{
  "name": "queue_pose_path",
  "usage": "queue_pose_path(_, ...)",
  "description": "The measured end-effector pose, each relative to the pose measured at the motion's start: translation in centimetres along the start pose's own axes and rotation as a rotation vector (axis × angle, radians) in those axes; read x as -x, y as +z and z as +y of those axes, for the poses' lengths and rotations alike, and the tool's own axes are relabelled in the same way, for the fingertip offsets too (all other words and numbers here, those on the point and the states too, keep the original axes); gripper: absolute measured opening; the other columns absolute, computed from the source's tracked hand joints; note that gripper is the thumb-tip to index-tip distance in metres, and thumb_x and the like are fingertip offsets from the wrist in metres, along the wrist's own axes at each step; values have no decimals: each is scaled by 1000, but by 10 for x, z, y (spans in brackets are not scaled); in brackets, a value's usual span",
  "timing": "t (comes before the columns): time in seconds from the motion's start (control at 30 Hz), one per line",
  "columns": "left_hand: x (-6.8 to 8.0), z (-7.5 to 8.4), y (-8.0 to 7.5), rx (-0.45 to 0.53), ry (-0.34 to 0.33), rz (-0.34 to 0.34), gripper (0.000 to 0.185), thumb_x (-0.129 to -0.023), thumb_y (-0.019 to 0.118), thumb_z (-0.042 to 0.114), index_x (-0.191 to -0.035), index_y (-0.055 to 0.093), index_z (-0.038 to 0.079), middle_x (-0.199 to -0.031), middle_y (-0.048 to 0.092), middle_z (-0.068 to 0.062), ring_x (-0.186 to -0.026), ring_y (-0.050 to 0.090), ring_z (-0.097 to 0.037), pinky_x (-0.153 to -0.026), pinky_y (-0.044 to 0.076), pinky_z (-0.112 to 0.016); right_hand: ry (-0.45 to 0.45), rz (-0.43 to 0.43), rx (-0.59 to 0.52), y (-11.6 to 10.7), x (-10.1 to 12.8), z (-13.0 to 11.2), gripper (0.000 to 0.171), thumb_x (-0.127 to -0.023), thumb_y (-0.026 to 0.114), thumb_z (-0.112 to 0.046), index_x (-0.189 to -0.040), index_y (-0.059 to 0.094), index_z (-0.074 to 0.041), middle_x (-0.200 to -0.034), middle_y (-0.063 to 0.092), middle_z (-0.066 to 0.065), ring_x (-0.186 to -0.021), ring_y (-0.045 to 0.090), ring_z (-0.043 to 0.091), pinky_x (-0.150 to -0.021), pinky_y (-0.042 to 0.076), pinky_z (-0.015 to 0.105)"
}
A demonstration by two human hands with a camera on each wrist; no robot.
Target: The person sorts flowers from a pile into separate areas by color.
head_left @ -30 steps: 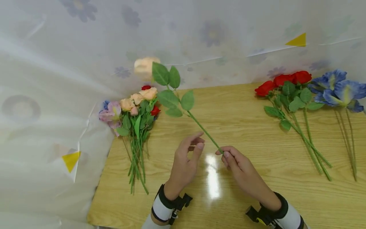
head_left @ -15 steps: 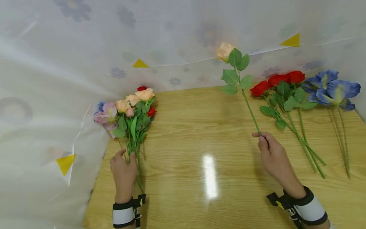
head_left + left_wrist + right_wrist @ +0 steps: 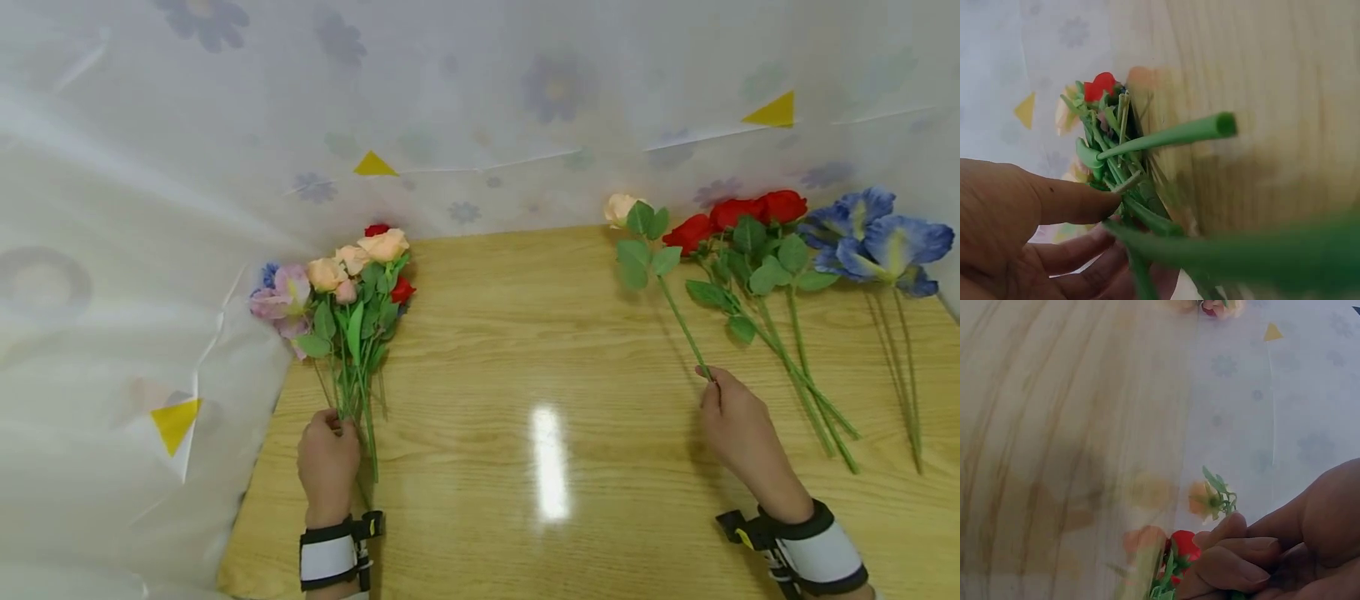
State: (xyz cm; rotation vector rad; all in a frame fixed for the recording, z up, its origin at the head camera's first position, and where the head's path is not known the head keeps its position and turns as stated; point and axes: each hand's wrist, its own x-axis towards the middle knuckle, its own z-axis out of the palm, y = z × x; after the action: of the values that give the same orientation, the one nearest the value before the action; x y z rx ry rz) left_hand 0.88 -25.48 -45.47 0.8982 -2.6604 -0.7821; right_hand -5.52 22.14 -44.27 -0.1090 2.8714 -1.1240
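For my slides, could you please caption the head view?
Left hand grips mixed bouquet; right hand holds peach rose beside red roses.

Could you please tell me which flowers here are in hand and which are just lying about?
In hand:
- peach rose, stem pinched by right hand
- mixed bouquet, stems gripped by left hand

Lying about:
- red roses
- blue flowers

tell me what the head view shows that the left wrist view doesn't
Only the head view shows the right hand holding the peach rose by its stem, beside the red roses and blue flowers. Only the left wrist view shows the cut stem ends close up. Both show the left hand gripping the mixed bunch on the wooden table.
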Motion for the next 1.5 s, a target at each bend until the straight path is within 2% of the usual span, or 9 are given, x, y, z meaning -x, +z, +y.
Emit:
queue_pose_path(0.17,-1,1,-3,51,6,90,29,-101,45,10,-114,57,-13,-95,58,-26,-76,60,-38,-60,48,-49,51,-67,43,2,-4,7,43,-103,25,-2,-135,33,25,-119,44,48,-53,40,25,-49,36,37)
queue_pose_path(0.27,-3,3,-5,90,-9,127,33,-103,36,13,-118,52,-12,-88,59,-24,-65,57,-34,-51,43,-41,60,-108,55,4,-7,10,44,-102,29,0,-137,27,26,-116,42,50,-67,51,43,-57,43,48)
queue_pose_path(0.4,-4,6,-7,112,-35,150,36,-105,32,17,-122,48,-10,-85,61,-23,-59,57,-32,-47,40,-35,48,-103,65,9,-6,12,45,-101,35,0,-138,25,25,-112,41,47,-88,49,53,-61,44,50)
queue_pose_path(0.53,-4,9,-8,133,-30,194,36,-106,34,19,-121,51,-9,-90,59,-22,-69,58,-34,-55,42,-40,41,-76,62,12,-4,12,50,-99,41,0,-141,24,22,-115,41,43,-87,49,47,-55,41,43)
queue_pose_path(0.73,-5,14,-8,178,-7,290,33,-104,44,23,-117,55,-6,-86,59,-17,-66,55,-32,-56,40,-40,14,-35,77,15,-1,11,53,-97,54,-5,-138,32,21,-113,49,37,-104,42,55,-81,36,64)
queue_pose_path(0.83,-5,15,-8,177,-10,320,30,-102,51,23,-114,57,-3,-79,59,-11,-56,51,-25,-51,37,-34,-1,-18,80,16,0,9,52,-97,56,-7,-136,36,21,-112,51,36,-106,41,55,-86,32,66)
queue_pose_path(1.1,-5,20,-13,219,74,395,36,-105,44,28,-111,59,-5,-67,50,-8,-45,36,-10,-46,30,-22,1,0,65,19,3,7,49,-98,57,-9,-136,41,16,-112,51,36,-105,42,54,-86,32,65)
queue_pose_path(1.37,-4,33,-23,326,48,376,45,-105,41,37,-110,69,2,-60,48,-4,-41,28,-6,-49,30,-21,-11,15,40,19,4,5,45,-98,57,-11,-132,45,15,-112,50,35,-104,43,52,-84,32,62)
queue_pose_path(1.5,-7,36,-33,338,97,425,42,-104,45,33,-109,69,-2,-73,59,-9,-48,37,-2,-53,33,-21,-18,18,21,20,4,3,44,-98,57,-11,-132,46,15,-113,51,35,-105,42,51,-86,31,62)
